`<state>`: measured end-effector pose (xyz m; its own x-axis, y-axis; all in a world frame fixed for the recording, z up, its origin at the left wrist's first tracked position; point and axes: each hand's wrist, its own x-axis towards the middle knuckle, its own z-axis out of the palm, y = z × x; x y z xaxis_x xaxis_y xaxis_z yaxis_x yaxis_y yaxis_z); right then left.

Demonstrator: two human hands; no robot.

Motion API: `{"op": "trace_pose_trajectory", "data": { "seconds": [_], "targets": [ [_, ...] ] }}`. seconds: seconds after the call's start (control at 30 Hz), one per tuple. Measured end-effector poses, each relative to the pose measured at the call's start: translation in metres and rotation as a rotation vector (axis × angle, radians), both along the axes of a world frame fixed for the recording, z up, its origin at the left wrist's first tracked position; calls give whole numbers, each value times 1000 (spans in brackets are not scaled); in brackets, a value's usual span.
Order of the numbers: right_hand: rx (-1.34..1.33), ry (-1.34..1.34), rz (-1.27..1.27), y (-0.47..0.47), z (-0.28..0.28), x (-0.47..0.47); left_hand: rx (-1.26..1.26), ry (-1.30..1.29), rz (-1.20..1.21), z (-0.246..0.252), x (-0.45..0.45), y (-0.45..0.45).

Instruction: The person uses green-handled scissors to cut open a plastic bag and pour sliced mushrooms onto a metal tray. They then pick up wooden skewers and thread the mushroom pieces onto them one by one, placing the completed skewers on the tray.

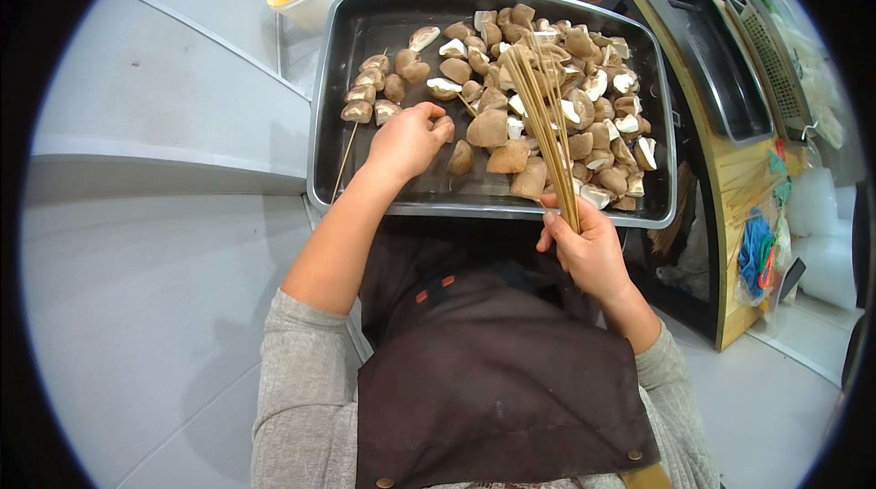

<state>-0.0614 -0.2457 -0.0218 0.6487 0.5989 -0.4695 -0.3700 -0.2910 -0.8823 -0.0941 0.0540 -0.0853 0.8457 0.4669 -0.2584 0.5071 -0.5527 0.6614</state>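
Note:
A wide dark metal tray with a bright rim lies before me, holding many cut brown mushroom pieces. In my right hand is a bundle of thin bamboo skewers, fanned up over the pile. Its thumb and finger also pinch the end of one more skewer, which runs through three large mushroom pieces; its tip shows beyond them. My left hand has its fingertips on a small mushroom piece, partly hidden by them. A loaded mushroom skewer rests along the tray's left side.
Beyond the tray's upper left corner stands a white bucket with a yellowish inside and a handle sticking out. At right, a wooden table carries another dark tray, a perforated plastic basket and bagged items.

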Motion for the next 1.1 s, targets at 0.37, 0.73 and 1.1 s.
{"op": "trace_pose_trajectory", "data": {
  "seconds": [0.37, 0.73, 1.1],
  "targets": [
    [-102, -31, 88, 0, 9, -8, -1507, -681, 344, 22, -32, -10],
    [-41, -79, 80, 4, 14, -8, -1254, -596, 265, 37, -37, -28],
    [119, -33, -65, 27, -8, -6, -1328, -382, 210, 41, -35, -64]
  ]
}}
